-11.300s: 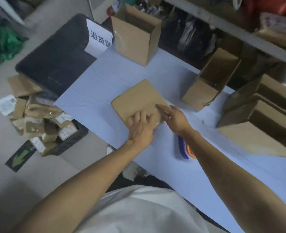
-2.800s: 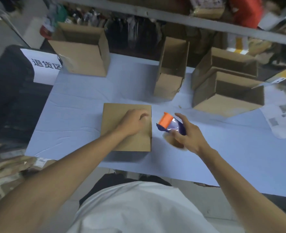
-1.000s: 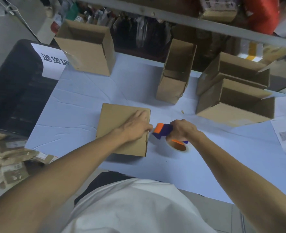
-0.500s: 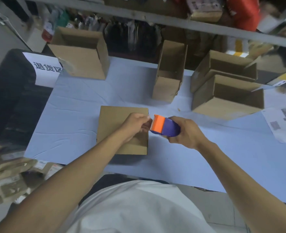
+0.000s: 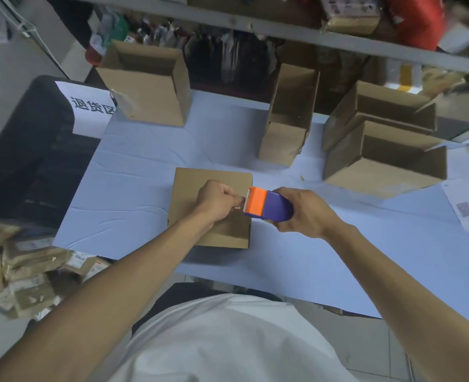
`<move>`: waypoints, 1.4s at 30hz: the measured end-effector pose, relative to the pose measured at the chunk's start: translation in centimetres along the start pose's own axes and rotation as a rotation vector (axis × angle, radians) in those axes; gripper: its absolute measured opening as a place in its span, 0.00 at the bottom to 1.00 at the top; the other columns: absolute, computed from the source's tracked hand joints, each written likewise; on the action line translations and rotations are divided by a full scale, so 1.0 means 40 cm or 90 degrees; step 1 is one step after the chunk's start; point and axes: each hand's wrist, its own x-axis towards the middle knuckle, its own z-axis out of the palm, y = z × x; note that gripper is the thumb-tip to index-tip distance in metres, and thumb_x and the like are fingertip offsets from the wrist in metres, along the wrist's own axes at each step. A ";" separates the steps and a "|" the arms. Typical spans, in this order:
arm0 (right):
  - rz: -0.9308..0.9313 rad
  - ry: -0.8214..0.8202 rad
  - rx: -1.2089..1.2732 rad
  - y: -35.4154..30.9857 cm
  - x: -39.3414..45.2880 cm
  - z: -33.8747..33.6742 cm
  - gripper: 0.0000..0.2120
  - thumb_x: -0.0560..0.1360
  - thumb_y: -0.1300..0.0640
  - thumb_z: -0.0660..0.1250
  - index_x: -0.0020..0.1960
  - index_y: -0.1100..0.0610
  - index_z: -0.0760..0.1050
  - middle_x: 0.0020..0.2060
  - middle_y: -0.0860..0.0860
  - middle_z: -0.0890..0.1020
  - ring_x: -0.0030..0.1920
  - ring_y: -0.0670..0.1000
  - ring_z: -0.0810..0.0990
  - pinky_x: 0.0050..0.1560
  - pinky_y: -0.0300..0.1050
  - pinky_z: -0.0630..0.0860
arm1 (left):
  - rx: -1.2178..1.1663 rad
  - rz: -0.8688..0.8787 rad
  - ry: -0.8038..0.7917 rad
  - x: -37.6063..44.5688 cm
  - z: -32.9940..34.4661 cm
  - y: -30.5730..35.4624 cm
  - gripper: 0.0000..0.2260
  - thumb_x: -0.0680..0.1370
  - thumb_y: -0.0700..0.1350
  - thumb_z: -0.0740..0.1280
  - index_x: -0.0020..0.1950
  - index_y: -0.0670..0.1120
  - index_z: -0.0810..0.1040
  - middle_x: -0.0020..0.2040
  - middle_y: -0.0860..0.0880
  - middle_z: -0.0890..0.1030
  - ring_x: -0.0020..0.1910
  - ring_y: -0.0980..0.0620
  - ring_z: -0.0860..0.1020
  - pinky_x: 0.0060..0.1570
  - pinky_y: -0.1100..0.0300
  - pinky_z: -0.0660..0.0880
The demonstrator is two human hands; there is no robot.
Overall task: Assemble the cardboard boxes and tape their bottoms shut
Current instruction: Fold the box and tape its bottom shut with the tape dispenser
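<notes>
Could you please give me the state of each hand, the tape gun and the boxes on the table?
Left hand: pinching the tape end at the cutter.
Right hand: gripping the tape gun, held above the table.
Near box: bottom up, flaps folded shut.
Far boxes: assembled, tops open.

Around the tape dispenser (image 5: 267, 204): five cardboard boxes — one beside it (image 5: 200, 177), four open behind (image 5: 145, 97) (image 5: 285, 139) (image 5: 376, 106) (image 5: 379, 172).

We see two bare forearms reaching out from the lower edge of the head view, ending in the left hand (image 5: 218, 201) and the right hand (image 5: 307, 212), with no gloves, watch or rings visible. Below them, we see a plain white shirt (image 5: 228, 343) covering the torso, unmarked.
</notes>
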 end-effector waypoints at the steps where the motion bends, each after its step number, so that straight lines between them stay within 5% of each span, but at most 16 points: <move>1: 0.011 -0.014 -0.021 0.018 -0.009 -0.005 0.25 0.62 0.46 0.76 0.56 0.43 0.72 0.42 0.40 0.79 0.40 0.46 0.77 0.37 0.38 0.73 | 0.017 -0.004 0.019 0.000 -0.009 -0.002 0.06 0.70 0.41 0.76 0.34 0.44 0.83 0.31 0.48 0.81 0.31 0.51 0.76 0.40 0.57 0.77; 11: 0.106 -0.081 -0.111 0.115 -0.006 0.016 0.22 0.62 0.46 0.75 0.53 0.45 0.72 0.41 0.43 0.79 0.40 0.48 0.77 0.36 0.40 0.72 | 0.219 -0.080 0.059 -0.015 0.003 0.008 0.06 0.69 0.42 0.75 0.39 0.39 0.85 0.38 0.41 0.85 0.34 0.47 0.80 0.43 0.52 0.81; 16: 0.098 -0.115 -0.140 0.120 0.017 0.042 0.23 0.61 0.46 0.74 0.53 0.45 0.71 0.40 0.43 0.78 0.40 0.48 0.76 0.35 0.40 0.70 | 0.638 -0.013 0.091 0.007 0.003 0.040 0.19 0.68 0.62 0.74 0.43 0.48 0.76 0.43 0.49 0.76 0.51 0.45 0.79 0.43 0.58 0.68; 19: 0.096 -0.123 -0.159 0.115 0.028 0.044 0.23 0.61 0.45 0.73 0.53 0.45 0.71 0.40 0.44 0.79 0.41 0.49 0.77 0.36 0.41 0.72 | 0.696 0.081 0.044 0.022 -0.001 0.051 0.15 0.70 0.57 0.73 0.46 0.49 0.76 0.44 0.50 0.76 0.50 0.46 0.78 0.40 0.58 0.66; 21: 0.099 -0.139 -0.173 0.102 0.039 0.051 0.23 0.61 0.44 0.73 0.52 0.45 0.70 0.40 0.44 0.78 0.41 0.49 0.77 0.36 0.41 0.72 | 0.606 0.282 -0.090 0.025 0.009 0.026 0.05 0.73 0.42 0.67 0.47 0.50 0.74 0.46 0.50 0.74 0.48 0.48 0.75 0.39 0.58 0.65; 23: 0.139 -0.167 -0.162 0.073 0.058 0.061 0.21 0.59 0.42 0.71 0.49 0.47 0.71 0.38 0.45 0.79 0.40 0.51 0.78 0.36 0.42 0.73 | 0.540 0.405 -0.212 0.019 0.011 0.002 0.13 0.74 0.36 0.63 0.53 0.53 0.76 0.47 0.51 0.70 0.47 0.50 0.69 0.41 0.56 0.66; 27: 0.206 -0.243 -0.219 0.035 0.074 0.074 0.19 0.56 0.43 0.70 0.43 0.50 0.74 0.34 0.48 0.78 0.33 0.50 0.77 0.31 0.40 0.70 | 0.643 0.477 -0.214 0.036 0.018 -0.021 0.18 0.74 0.36 0.62 0.58 0.55 0.79 0.46 0.51 0.65 0.47 0.50 0.63 0.40 0.57 0.61; 30: 0.206 -0.176 -0.169 0.062 0.042 0.059 0.19 0.60 0.45 0.71 0.48 0.48 0.73 0.36 0.46 0.78 0.36 0.49 0.77 0.34 0.41 0.72 | 0.636 0.443 -0.206 0.031 0.040 -0.014 0.16 0.76 0.39 0.63 0.54 0.58 0.81 0.47 0.50 0.66 0.49 0.49 0.65 0.43 0.57 0.62; 34: 0.149 -0.040 -0.050 0.095 -0.026 0.032 0.22 0.61 0.49 0.75 0.54 0.45 0.72 0.41 0.44 0.80 0.40 0.49 0.77 0.39 0.45 0.77 | 0.292 0.249 -0.086 0.028 0.055 0.000 0.12 0.77 0.36 0.60 0.52 0.44 0.83 0.51 0.47 0.81 0.52 0.47 0.78 0.53 0.56 0.74; 38: 0.083 0.049 0.072 0.070 -0.050 0.033 0.24 0.61 0.47 0.77 0.54 0.44 0.73 0.40 0.42 0.80 0.39 0.47 0.78 0.37 0.43 0.76 | 0.062 0.064 -0.174 0.014 0.062 -0.010 0.10 0.79 0.43 0.66 0.45 0.37 0.81 0.39 0.44 0.83 0.35 0.52 0.80 0.38 0.57 0.77; 42: 0.056 0.038 0.069 0.043 -0.040 0.033 0.28 0.60 0.49 0.78 0.58 0.43 0.72 0.45 0.41 0.80 0.42 0.49 0.79 0.41 0.41 0.78 | -0.105 0.031 -0.174 0.007 0.041 -0.024 0.03 0.77 0.38 0.69 0.43 0.41 0.81 0.33 0.47 0.80 0.29 0.56 0.76 0.32 0.66 0.73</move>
